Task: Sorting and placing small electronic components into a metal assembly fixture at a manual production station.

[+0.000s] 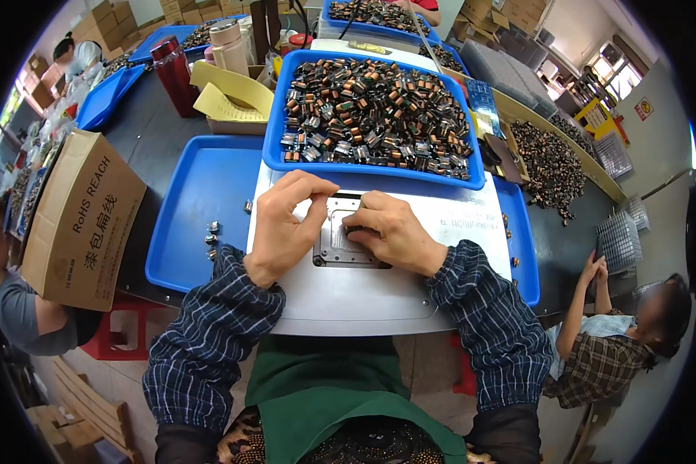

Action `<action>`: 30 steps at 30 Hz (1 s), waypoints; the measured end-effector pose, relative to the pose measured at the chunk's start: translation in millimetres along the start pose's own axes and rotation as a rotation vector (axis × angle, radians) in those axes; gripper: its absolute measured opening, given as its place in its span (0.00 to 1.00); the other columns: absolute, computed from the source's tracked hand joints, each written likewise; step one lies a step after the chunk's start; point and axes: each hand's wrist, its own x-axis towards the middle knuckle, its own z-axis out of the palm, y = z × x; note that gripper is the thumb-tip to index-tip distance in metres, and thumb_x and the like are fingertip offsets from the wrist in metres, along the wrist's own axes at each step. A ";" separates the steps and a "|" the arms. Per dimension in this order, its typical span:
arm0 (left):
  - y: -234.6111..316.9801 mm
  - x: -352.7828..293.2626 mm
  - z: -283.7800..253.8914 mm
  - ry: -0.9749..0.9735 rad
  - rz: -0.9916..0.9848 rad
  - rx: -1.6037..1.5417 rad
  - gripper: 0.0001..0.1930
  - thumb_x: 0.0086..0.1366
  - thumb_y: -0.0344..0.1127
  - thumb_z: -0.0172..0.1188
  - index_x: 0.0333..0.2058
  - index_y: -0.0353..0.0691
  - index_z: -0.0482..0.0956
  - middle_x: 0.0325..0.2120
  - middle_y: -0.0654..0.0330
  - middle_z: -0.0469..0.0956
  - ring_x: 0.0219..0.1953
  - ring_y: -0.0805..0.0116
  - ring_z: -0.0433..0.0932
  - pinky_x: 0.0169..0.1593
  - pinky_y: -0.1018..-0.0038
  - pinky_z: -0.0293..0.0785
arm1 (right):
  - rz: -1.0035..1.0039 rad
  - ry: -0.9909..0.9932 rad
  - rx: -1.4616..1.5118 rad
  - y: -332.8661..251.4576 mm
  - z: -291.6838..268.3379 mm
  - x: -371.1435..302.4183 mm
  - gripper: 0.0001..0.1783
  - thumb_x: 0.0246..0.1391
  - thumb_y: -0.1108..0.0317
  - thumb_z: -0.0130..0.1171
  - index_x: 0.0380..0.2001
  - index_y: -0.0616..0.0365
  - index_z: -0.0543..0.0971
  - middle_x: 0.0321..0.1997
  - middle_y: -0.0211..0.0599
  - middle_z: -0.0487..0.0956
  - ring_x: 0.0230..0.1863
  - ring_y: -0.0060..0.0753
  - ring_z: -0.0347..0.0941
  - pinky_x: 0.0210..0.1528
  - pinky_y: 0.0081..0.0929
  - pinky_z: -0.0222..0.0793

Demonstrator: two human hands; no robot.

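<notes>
My left hand point(288, 224) is over the left side of a square metal plate point(334, 246) set into a silver machine top point(325, 298). Its fingers are curled, with thumb and forefinger close together; whatever they hold, if anything, is too small to make out. At the plate's middle, my right hand point(394, 230) pinches a small dark part point(353, 230), mostly hidden by the fingers. Just beyond both hands, a blue tray point(478, 164) is heaped with small copper-wound coils point(379, 116).
Left lies another blue tray point(197, 185) with a few loose coils; another blue tray point(524, 247) is at right. A cardboard box point(85, 220), a red flask point(175, 81) and a yellow paper box point(232, 97) stand left. More coils point(549, 162) heap at right. Other people sit on both sides.
</notes>
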 end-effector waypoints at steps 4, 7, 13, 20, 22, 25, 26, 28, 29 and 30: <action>2.1 0.8 -2.5 -0.006 -0.015 -0.036 0.06 0.51 0.20 0.52 0.28 0.32 0.76 0.25 0.58 0.75 0.29 0.71 0.74 0.34 0.79 0.69 | 0.016 -0.013 0.013 -1.8 0.1 0.5 0.11 0.34 0.76 0.62 0.27 0.59 0.77 0.22 0.37 0.68 0.27 0.38 0.66 0.28 0.31 0.63; 3.3 0.2 -3.2 -0.003 -0.014 -0.059 0.06 0.51 0.20 0.52 0.28 0.32 0.76 0.25 0.58 0.75 0.29 0.71 0.74 0.35 0.79 0.68 | 0.029 -0.028 0.014 -2.9 -0.3 0.0 0.11 0.34 0.76 0.62 0.27 0.59 0.76 0.22 0.37 0.68 0.26 0.38 0.66 0.28 0.30 0.63; 4.0 -0.5 -6.7 0.001 0.018 -0.086 0.07 0.50 0.19 0.53 0.29 0.33 0.76 0.25 0.55 0.74 0.28 0.67 0.74 0.32 0.77 0.69 | -0.008 -0.025 -0.023 -5.2 0.8 2.0 0.11 0.34 0.78 0.61 0.27 0.59 0.75 0.21 0.36 0.66 0.25 0.38 0.65 0.27 0.30 0.63; 0.6 1.1 -6.5 0.013 -0.020 -0.069 0.06 0.51 0.20 0.53 0.29 0.33 0.76 0.25 0.57 0.75 0.29 0.69 0.74 0.34 0.78 0.69 | -0.031 -0.015 -0.044 -3.4 2.1 2.0 0.10 0.34 0.77 0.61 0.26 0.59 0.75 0.21 0.36 0.66 0.25 0.38 0.65 0.26 0.31 0.63; 0.7 2.5 -5.4 0.014 -0.024 -0.062 0.05 0.52 0.21 0.53 0.29 0.33 0.77 0.25 0.58 0.75 0.30 0.71 0.74 0.36 0.79 0.68 | -0.050 -0.004 -0.047 -4.1 1.6 3.1 0.10 0.34 0.77 0.61 0.26 0.59 0.75 0.21 0.36 0.66 0.25 0.38 0.65 0.27 0.31 0.63; -8.6 9.1 0.4 0.020 0.009 0.023 0.06 0.52 0.23 0.54 0.30 0.34 0.77 0.27 0.57 0.75 0.31 0.67 0.74 0.37 0.77 0.68 | -0.056 0.017 -0.050 -3.1 2.5 0.0 0.10 0.34 0.76 0.62 0.26 0.60 0.76 0.21 0.36 0.68 0.25 0.37 0.66 0.27 0.30 0.63; -13.7 14.1 3.9 0.022 0.024 0.028 0.06 0.52 0.23 0.54 0.30 0.34 0.77 0.27 0.57 0.75 0.31 0.67 0.74 0.37 0.77 0.68 | -0.065 0.028 -0.058 -1.3 1.4 -0.7 0.10 0.34 0.76 0.62 0.26 0.60 0.76 0.21 0.36 0.68 0.25 0.37 0.66 0.27 0.30 0.63; -24.9 24.9 11.3 0.024 0.153 0.243 0.07 0.51 0.25 0.55 0.31 0.35 0.76 0.29 0.56 0.74 0.34 0.61 0.73 0.41 0.72 0.67 | 0.029 0.022 0.067 0.0 -1.5 -1.1 0.09 0.35 0.76 0.62 0.26 0.60 0.77 0.22 0.37 0.69 0.25 0.35 0.67 0.26 0.27 0.63; -29.6 28.3 13.2 -0.006 0.136 0.275 0.09 0.50 0.27 0.56 0.33 0.35 0.76 0.33 0.56 0.73 0.40 0.58 0.70 0.46 0.69 0.64 | 0.089 0.053 0.147 -1.3 -7.0 1.4 0.09 0.36 0.77 0.62 0.27 0.60 0.78 0.22 0.36 0.70 0.23 0.31 0.67 0.24 0.24 0.62; -30.9 32.2 15.9 -0.001 0.148 0.279 0.09 0.50 0.27 0.56 0.33 0.35 0.76 0.33 0.56 0.73 0.40 0.58 0.70 0.46 0.69 0.64 | 0.164 0.127 0.211 -2.4 -13.4 3.2 0.10 0.36 0.78 0.62 0.28 0.61 0.79 0.22 0.32 0.70 0.21 0.23 0.65 0.22 0.19 0.60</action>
